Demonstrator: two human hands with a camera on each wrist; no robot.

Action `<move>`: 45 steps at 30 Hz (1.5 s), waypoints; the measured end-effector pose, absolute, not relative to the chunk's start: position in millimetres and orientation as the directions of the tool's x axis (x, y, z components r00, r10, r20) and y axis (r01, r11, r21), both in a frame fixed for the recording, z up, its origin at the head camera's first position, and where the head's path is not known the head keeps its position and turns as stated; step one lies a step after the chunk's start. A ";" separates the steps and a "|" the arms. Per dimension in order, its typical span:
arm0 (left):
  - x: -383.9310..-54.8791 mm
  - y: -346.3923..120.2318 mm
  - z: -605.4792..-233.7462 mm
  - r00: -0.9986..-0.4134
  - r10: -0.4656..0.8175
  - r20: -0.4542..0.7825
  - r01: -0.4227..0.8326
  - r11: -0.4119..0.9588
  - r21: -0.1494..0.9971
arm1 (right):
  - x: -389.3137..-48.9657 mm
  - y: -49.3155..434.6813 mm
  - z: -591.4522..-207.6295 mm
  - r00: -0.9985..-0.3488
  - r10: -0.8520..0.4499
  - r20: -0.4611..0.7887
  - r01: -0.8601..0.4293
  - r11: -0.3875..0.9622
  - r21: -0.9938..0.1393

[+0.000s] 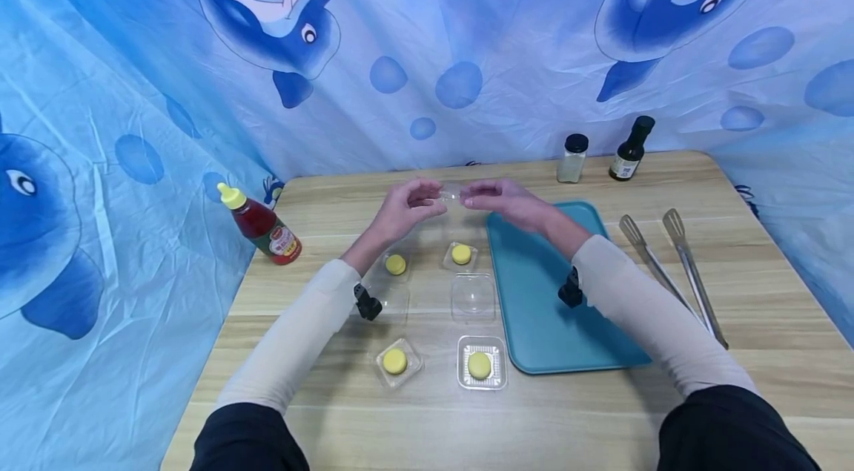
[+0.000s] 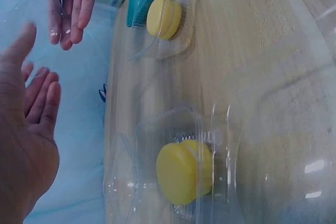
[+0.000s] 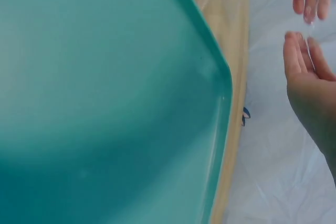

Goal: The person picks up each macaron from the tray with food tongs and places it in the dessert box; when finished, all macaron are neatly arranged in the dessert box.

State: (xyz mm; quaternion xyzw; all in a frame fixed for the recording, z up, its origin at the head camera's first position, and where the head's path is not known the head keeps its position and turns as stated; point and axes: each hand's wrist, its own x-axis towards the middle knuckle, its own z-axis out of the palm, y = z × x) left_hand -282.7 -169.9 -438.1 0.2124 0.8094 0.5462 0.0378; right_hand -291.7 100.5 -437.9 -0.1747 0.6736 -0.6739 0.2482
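Near the table's back, my left hand [image 1: 414, 205] and right hand [image 1: 508, 202] face each other. Between their fingertips they hold a clear plastic lid [image 1: 451, 192] by opposite sides, raised above the table; its outline is faint. Nearest below is a small clear box with a yellow macaron [image 1: 461, 254]. Another boxed macaron [image 1: 396, 264] lies under my left forearm and shows large in the left wrist view. Closer to the front edge are a tilted box with a macaron [image 1: 394, 361] and a squared-up tray box [image 1: 482, 385] holding one more.
Another clear plastic lid [image 1: 473, 298] lies among the boxes. My right forearm passes over a teal tray [image 1: 554, 341]. Two metal tongs [image 1: 694, 274] lie to its right. A shaker jar [image 1: 571, 159] and dark bottle [image 1: 629, 152] stand at the back, a red sauce bottle [image 1: 265, 228] at left.
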 end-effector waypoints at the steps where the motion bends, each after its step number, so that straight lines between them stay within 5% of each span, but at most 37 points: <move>1: -282.0 -170.8 -437.7 -0.899 0.409 0.155 0.301 0.320 0.898 | -291.1 100.4 -437.7 -0.826 -0.555 -0.096 0.074 0.062 -0.995; 12: -276.1 -173.3 -434.9 -0.847 0.525 0.085 0.368 0.463 0.807 | -274.2 96.3 -439.9 -0.879 -0.476 0.035 -0.172 0.246 -0.954; 23: -271.2 -176.1 -438.2 -0.800 0.599 0.004 0.433 0.574 0.695 | -251.2 92.6 -444.3 -0.836 -0.534 0.126 -0.465 0.566 -0.681; 31: -268.7 -177.5 -445.4 -0.751 0.659 -0.039 0.475 0.580 0.661 | -229.6 80.6 -452.6 -0.864 -0.489 0.118 -0.473 0.710 -0.522; 45: -262.7 -176.0 -451.6 -0.707 0.702 -0.087 0.500 0.584 0.640 | -210.0 70.7 -459.8 -0.893 -0.434 0.119 -0.433 0.758 -0.488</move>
